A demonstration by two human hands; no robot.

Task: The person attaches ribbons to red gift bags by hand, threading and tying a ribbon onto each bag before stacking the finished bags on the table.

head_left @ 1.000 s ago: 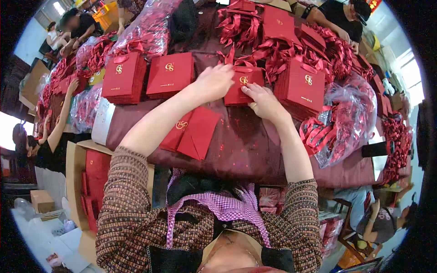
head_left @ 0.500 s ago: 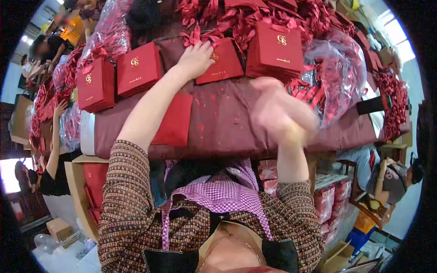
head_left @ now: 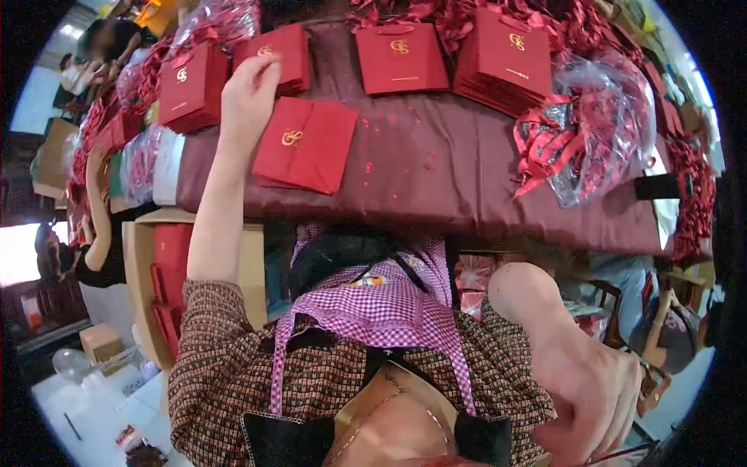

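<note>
My left hand (head_left: 250, 89) is over the front left edge of a stack of red paper gift bags (head_left: 289, 56) with a gold logo. Its fingers are curled together, and what they hold, if anything, is hidden. Just in front lie flat red bags (head_left: 305, 146), their top layer showing a logo and a fold. My right hand (head_left: 595, 389) is raised close to the camera at lower right, away from the table. Its fingers are bent inward with the tips hidden, so I cannot make out anything in them.
More red bag stacks (head_left: 191, 89), a thin bag pile (head_left: 402, 58) and a tall stack (head_left: 504, 66) line the table (head_left: 436, 171). Clear plastic with red ribbons (head_left: 595, 128) lies at right. A cardboard box (head_left: 140, 272) with red bags stands below. Other people work around the room.
My left hand has left the middle bag pile and moved left to another stack. My right hand has swung back from the table toward the camera. The view has shifted.
</note>
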